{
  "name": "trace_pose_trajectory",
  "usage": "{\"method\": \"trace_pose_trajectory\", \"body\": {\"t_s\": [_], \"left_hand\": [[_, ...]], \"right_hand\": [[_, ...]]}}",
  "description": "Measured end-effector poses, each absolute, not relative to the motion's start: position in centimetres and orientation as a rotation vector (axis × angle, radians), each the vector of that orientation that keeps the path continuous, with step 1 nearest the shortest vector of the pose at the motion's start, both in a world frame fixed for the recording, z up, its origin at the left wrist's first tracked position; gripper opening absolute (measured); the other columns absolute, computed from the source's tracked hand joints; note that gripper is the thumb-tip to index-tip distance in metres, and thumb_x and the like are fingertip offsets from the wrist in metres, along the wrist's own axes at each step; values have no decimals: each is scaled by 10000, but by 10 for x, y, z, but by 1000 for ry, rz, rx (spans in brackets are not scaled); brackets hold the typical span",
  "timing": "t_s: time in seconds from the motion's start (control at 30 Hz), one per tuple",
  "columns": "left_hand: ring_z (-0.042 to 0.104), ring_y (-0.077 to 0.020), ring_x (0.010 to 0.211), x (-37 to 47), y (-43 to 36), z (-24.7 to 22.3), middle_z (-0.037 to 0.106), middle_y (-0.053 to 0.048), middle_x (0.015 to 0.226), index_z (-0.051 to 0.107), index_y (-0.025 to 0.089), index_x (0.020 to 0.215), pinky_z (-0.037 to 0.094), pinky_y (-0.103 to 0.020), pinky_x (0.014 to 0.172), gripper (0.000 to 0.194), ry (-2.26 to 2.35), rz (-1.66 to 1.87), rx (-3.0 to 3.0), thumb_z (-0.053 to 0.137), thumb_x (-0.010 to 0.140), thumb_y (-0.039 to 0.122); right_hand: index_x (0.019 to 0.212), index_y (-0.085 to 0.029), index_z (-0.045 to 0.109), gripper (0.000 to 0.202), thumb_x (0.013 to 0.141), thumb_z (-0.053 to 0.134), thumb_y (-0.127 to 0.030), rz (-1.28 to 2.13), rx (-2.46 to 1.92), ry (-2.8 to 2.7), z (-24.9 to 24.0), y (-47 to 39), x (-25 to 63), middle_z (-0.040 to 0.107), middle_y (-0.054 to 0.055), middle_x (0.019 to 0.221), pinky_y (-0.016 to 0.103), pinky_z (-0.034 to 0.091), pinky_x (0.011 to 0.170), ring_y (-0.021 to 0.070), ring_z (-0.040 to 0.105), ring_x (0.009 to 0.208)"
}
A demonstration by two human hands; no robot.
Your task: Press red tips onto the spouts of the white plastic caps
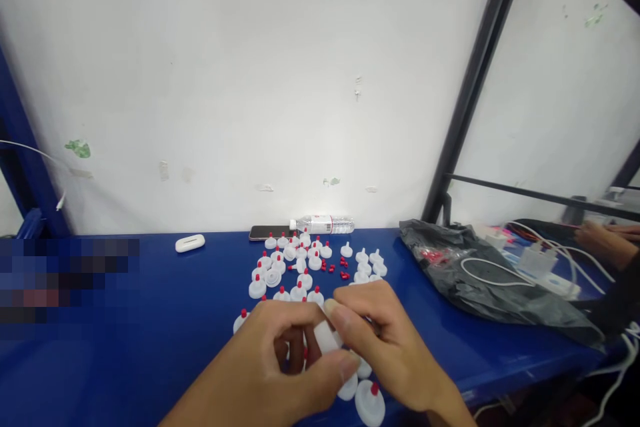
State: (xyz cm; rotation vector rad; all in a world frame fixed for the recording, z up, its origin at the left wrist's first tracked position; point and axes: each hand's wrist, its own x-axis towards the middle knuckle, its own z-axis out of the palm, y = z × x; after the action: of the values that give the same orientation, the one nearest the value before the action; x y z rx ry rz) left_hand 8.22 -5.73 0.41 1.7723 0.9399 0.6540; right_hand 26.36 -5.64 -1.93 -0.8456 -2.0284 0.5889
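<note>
A white plastic nozzle cap [326,337] is pinched between the thumb and fingers of my left hand [280,353]. My right hand [383,340] is closed at the cap's upper end, its thumb and forefinger pressed together there; whether a small red tip is between them is hidden. Around and beyond both hands lie many white nozzle caps with red tips [299,291], some standing and some on their sides. Loose red tips [345,275] are scattered behind my right hand. Near them stand several white nozzle caps without red tips [362,255].
Against the wall lie a clear bottle [325,224] and a phone [270,233]. A white oval case [190,243] sits on the blue table [165,307]. To the right are a dark plastic bag [465,293], a power strip [550,277] with cables, and another person's hand [603,240].
</note>
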Motion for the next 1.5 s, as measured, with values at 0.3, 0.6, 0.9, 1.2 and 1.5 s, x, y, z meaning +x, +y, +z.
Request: {"method": "trace_pose_trajectory", "body": {"t_s": [0.3, 0.6, 0.9, 1.2, 1.5], "left_hand": [[262, -52, 315, 96, -46, -26, 363, 53, 364, 544, 172, 491, 122, -247, 357, 583, 568, 449, 1196, 485, 746, 692], [234, -49, 334, 96, -50, -29, 324, 51, 362, 477, 195, 448, 89, -271, 374, 616, 456, 429, 1187, 483, 734, 741], [329, -109, 456, 73, -75, -6, 371, 38, 448, 423, 221, 476, 242, -257, 451, 406, 1223, 1087, 1921, 664, 708, 451], [350, -109, 492, 45, -50, 14, 395, 47, 517, 482, 212, 564, 259, -222, 435, 487, 1383, 1003, 2106, 558, 850, 600], [564, -160, 574, 58, -37, -13, 661, 41, 654, 693, 246, 924, 328, -260, 553, 310, 1503, 717, 2281, 652, 830, 539]], "right_hand": [[589, -196, 274, 491, 1035, 394, -363, 544, -666, -1838, -23, -60, 252, 294, -44, 519, 260, 277, 499, 92, 289, 475], [560, -213, 474, 527, 988, 477, -520, 452, -916, -1641, -34, -79, 245, 455, 13, 530, 301, 408, 559, 158, 460, 551], [571, -228, 238, 561, 961, 572, -453, 499, -792, -1147, -27, -23, 293, 198, -73, 532, 267, 170, 420, 92, 180, 457], [765, -209, 621, 320, 961, 569, -456, 239, -1604, -2050, -24, -19, 309, 627, -16, 639, 275, 300, 572, 154, 540, 598], [957, -237, 722, 296, 1001, 520, -449, 332, -1433, -2008, -16, -25, 301, 722, -8, 768, 257, 397, 611, 155, 628, 671]]}}
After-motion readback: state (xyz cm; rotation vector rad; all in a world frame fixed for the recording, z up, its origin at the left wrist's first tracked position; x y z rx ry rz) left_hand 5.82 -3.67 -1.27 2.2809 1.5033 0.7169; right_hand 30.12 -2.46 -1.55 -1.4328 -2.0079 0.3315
